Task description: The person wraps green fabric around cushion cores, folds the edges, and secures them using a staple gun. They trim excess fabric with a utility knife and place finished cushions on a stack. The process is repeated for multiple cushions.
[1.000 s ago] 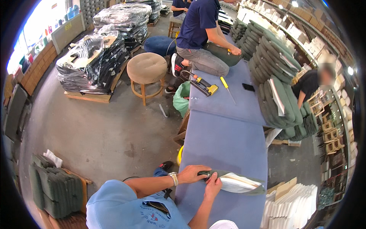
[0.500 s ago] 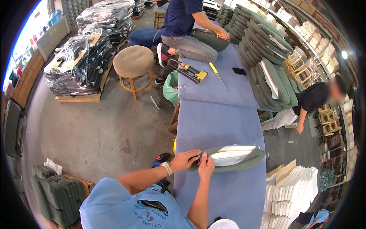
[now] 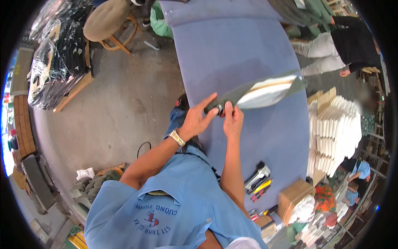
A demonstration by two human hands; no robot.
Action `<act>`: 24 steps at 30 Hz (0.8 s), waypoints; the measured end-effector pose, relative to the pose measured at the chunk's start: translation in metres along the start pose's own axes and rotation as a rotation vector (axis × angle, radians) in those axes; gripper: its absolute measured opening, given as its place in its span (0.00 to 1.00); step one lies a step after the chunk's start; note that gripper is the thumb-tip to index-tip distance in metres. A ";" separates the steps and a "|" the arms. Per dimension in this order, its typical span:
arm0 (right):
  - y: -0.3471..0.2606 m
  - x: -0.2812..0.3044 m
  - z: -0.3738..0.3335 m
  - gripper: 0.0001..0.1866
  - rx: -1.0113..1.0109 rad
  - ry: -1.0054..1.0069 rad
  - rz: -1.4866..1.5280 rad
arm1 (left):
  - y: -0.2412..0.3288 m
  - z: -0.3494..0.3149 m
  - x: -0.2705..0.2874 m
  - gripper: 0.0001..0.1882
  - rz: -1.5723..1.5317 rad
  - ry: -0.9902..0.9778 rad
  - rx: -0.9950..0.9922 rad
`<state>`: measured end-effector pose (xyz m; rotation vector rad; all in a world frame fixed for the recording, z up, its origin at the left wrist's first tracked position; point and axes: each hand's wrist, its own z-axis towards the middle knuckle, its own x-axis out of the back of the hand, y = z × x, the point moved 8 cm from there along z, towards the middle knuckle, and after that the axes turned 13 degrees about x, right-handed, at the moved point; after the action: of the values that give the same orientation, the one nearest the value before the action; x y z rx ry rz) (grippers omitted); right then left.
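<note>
A dark green fabric seat cushion (image 3: pixel 232 96) is held tilted above the blue-grey table, its side gaping and a white padded inner (image 3: pixel 269 92) showing in the opening. My left hand (image 3: pixel 195 119), with a watch on the wrist, grips the cushion's near left end between thumb and forefinger. My right hand (image 3: pixel 233 119) is closed on the fabric edge just beside it, thumb on top. A small dark-and-light spot lies between the two thumbs, too small to make out. The fingers under the fabric are hidden.
On the table (image 3: pixel 244 50) near my right elbow lie a staple gun (image 3: pixel 257 177), a yellow cutter (image 3: pixel 264 186) and red-handled pliers (image 3: pixel 259 194). A cardboard box (image 3: pixel 293 200) stands beyond. White pads (image 3: pixel 335 133) are stacked right. A person (image 3: pixel 331 52) stands far right; a round stool (image 3: pixel 107 20) is far left.
My view has tilted down toward my body, bringing the tools and box beside my right arm into sight. Both hands keep hold of the cushion's end; the left thumb and forefinger are spread wider around it.
</note>
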<state>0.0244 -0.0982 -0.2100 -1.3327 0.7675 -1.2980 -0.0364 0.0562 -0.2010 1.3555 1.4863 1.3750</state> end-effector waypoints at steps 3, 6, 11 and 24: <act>0.005 0.000 -0.003 0.22 0.028 0.085 0.165 | -0.003 0.005 -0.013 0.33 -0.078 -0.044 0.112; 0.010 0.006 -0.017 0.21 0.049 0.131 0.257 | -0.001 0.008 -0.028 0.35 0.052 -0.177 0.299; 0.026 0.013 -0.041 0.19 0.033 0.181 0.386 | -0.003 0.001 -0.040 0.36 0.188 -0.109 0.080; 0.005 0.111 -0.105 0.08 -0.071 0.290 -0.104 | 0.011 -0.001 -0.051 0.28 0.334 -0.084 -0.039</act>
<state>-0.0522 -0.2302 -0.2032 -1.2687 0.9601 -1.5818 -0.0240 0.0057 -0.1980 1.6704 1.2086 1.5192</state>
